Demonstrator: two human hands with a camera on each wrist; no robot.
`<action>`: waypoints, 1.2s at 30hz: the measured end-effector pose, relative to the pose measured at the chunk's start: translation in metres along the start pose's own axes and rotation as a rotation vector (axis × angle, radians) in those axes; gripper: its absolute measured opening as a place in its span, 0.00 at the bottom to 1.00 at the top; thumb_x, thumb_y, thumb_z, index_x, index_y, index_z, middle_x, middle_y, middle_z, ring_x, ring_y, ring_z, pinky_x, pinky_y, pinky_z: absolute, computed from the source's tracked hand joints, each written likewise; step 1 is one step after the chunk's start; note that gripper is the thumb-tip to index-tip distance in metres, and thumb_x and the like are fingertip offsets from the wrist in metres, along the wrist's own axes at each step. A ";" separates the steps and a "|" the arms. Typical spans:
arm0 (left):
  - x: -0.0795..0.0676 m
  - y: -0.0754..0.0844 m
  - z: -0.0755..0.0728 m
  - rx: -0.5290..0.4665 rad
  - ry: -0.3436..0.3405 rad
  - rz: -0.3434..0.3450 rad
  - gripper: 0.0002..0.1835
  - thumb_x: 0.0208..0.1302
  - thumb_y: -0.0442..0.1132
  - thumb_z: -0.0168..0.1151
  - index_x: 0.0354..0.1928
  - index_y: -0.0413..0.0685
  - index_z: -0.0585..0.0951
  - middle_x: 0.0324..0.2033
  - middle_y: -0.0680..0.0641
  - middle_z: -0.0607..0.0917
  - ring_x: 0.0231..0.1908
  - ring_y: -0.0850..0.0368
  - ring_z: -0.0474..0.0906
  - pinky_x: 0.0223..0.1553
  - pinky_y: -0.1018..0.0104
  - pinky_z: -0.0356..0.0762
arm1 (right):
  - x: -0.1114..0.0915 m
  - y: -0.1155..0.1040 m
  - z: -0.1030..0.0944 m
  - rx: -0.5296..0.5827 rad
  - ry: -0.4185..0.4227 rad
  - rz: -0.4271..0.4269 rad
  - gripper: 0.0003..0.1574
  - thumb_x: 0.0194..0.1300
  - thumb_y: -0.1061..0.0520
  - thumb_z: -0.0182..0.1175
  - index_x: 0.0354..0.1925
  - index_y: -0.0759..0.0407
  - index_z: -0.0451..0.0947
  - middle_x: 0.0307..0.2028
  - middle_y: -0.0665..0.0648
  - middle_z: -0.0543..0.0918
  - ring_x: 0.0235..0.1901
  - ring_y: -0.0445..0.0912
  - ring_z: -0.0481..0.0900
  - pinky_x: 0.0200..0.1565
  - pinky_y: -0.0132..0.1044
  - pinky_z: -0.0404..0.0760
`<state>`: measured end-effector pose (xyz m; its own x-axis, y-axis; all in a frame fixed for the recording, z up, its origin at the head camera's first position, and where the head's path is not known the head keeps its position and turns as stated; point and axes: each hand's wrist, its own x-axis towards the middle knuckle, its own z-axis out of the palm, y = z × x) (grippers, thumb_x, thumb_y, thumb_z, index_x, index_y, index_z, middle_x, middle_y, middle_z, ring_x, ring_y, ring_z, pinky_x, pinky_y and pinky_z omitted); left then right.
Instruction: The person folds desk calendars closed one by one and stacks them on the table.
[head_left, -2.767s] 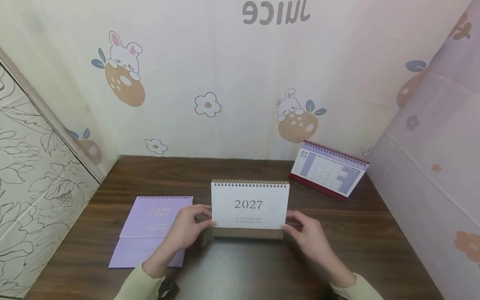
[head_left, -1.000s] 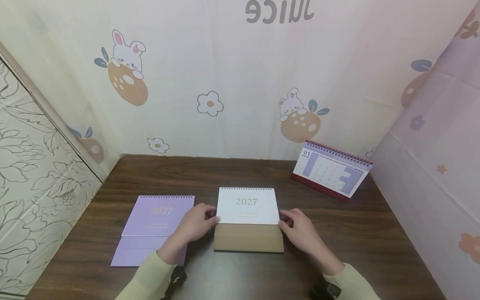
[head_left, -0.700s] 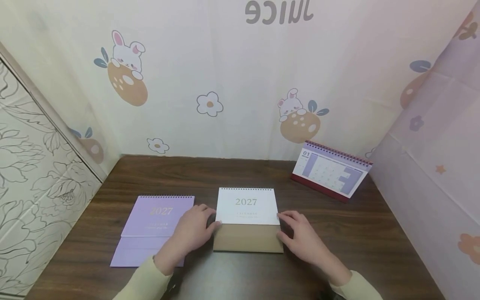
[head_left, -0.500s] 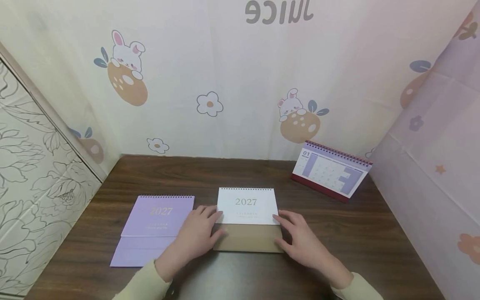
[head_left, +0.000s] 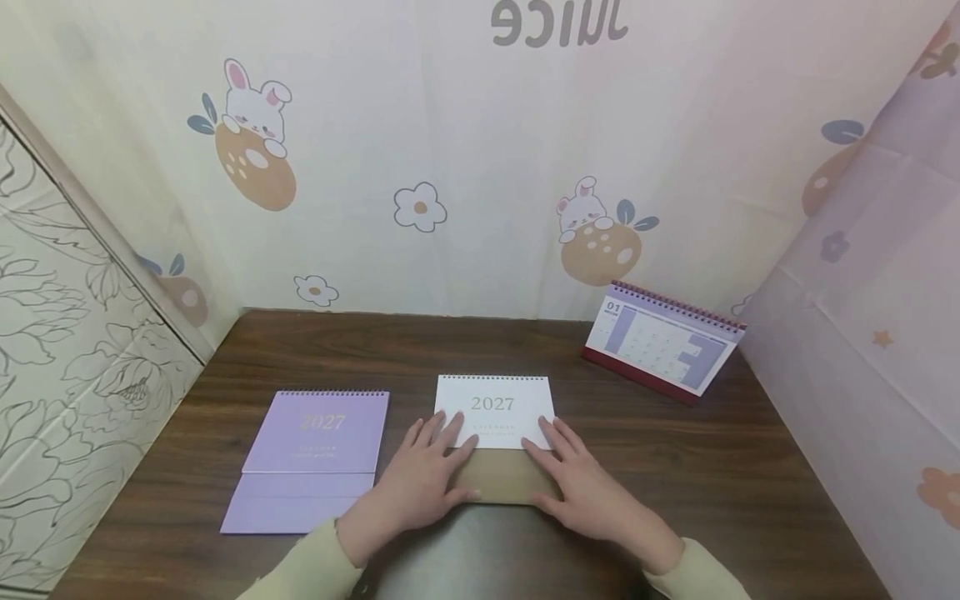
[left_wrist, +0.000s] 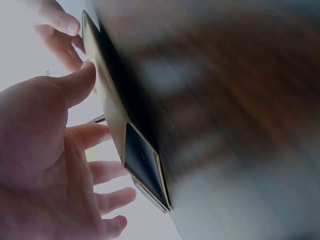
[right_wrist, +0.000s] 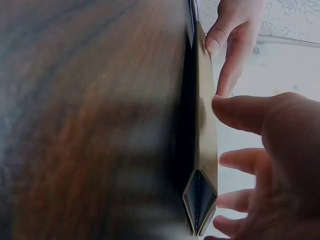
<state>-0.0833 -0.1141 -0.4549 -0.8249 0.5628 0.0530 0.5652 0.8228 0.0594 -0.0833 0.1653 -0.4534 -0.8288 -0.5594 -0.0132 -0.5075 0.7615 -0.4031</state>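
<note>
A white 2027 desk calendar (head_left: 492, 403) with a spiral top lies low on the table, its tan cardboard stand (head_left: 498, 479) folded down and showing along the near side. My left hand (head_left: 423, 475) rests on the left part, fingers spread over the white cover and thumb at the near edge. On the right part rests my right hand (head_left: 588, 483) in the same way, fingers straight. Seen end-on in the right wrist view, the cardboard (right_wrist: 206, 120) has a narrow diamond-shaped gap. The left wrist view also shows this hollow end of the stand (left_wrist: 110, 95).
A purple 2027 calendar (head_left: 315, 433) lies to the left on the dark wooden table (head_left: 345, 342). At the back right a calendar with a maroon base (head_left: 660, 342) stands tilted, showing page 01. A printed curtain (head_left: 480, 125) hangs behind the table.
The white calendar went from standing upright to lying low with its tan flap in front. Both hands then left its side edges and moved inward onto its top, fingers spreading.
</note>
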 end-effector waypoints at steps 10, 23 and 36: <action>0.005 0.002 -0.005 -0.025 -0.150 -0.019 0.38 0.67 0.65 0.56 0.74 0.58 0.67 0.75 0.40 0.58 0.72 0.34 0.54 0.67 0.37 0.55 | 0.001 0.001 -0.002 -0.028 -0.158 0.014 0.46 0.66 0.41 0.64 0.76 0.52 0.60 0.77 0.67 0.48 0.75 0.66 0.41 0.63 0.73 0.55; 0.009 0.005 -0.010 -0.001 -0.191 -0.025 0.37 0.68 0.65 0.55 0.74 0.58 0.66 0.75 0.41 0.58 0.72 0.36 0.54 0.67 0.38 0.57 | 0.003 0.001 -0.004 -0.025 -0.184 0.052 0.47 0.65 0.41 0.65 0.75 0.51 0.61 0.77 0.66 0.48 0.75 0.65 0.41 0.63 0.73 0.53; 0.041 -0.017 -0.014 -0.326 -0.014 -0.254 0.14 0.65 0.53 0.65 0.38 0.52 0.88 0.35 0.51 0.80 0.38 0.53 0.74 0.32 0.57 0.76 | 0.030 0.014 -0.012 -0.059 0.059 0.092 0.13 0.61 0.54 0.72 0.46 0.46 0.89 0.52 0.55 0.80 0.51 0.52 0.72 0.50 0.47 0.79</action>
<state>-0.1267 -0.1065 -0.4393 -0.9373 0.3481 -0.0175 0.3156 0.8689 0.3813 -0.1175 0.1629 -0.4487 -0.8842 -0.4671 0.0067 -0.4399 0.8277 -0.3485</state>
